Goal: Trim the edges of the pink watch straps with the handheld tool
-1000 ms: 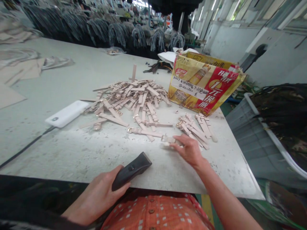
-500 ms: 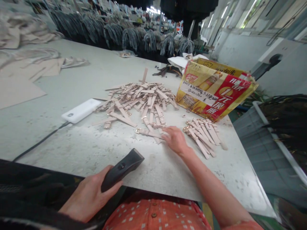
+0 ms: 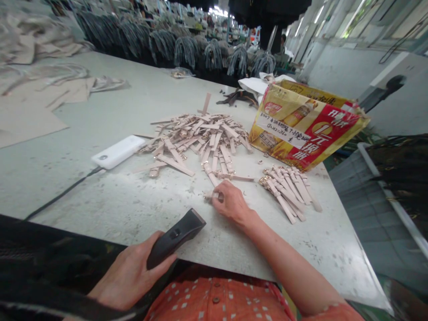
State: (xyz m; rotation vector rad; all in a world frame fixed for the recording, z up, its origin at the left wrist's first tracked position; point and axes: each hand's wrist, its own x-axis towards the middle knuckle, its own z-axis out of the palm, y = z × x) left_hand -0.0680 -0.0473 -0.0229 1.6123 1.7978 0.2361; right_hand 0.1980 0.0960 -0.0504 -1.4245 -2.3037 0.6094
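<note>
My left hand [image 3: 133,272] is wrapped round a black hair clipper [image 3: 177,236], its head pointing up and right above the table's front edge. Pinched in my right hand [image 3: 230,200] is a short beige buckle strap [image 3: 209,195]; its buckle end sticks out to the left, and the fingers hide the rest. Just beyond that hand lies a loose heap of similar beige straps [image 3: 203,133] with gold-coloured buckles. A smaller, neater pile of straps [image 3: 290,189] is fanned out to the right, buckles toward the back.
A yellow and red cardboard box [image 3: 301,125] stands at the table's right side. Left of the heap lies a white power bank [image 3: 118,151] with a black cable [image 3: 63,196]. Beige fabric pieces [image 3: 30,102] cover the far left. A grey bin [image 3: 377,196] stands beyond the right edge.
My right hand has drawn a strap off the front of the heap, toward me and slightly left. The left hand keeps hold of the clipper. The view has shifted slightly.
</note>
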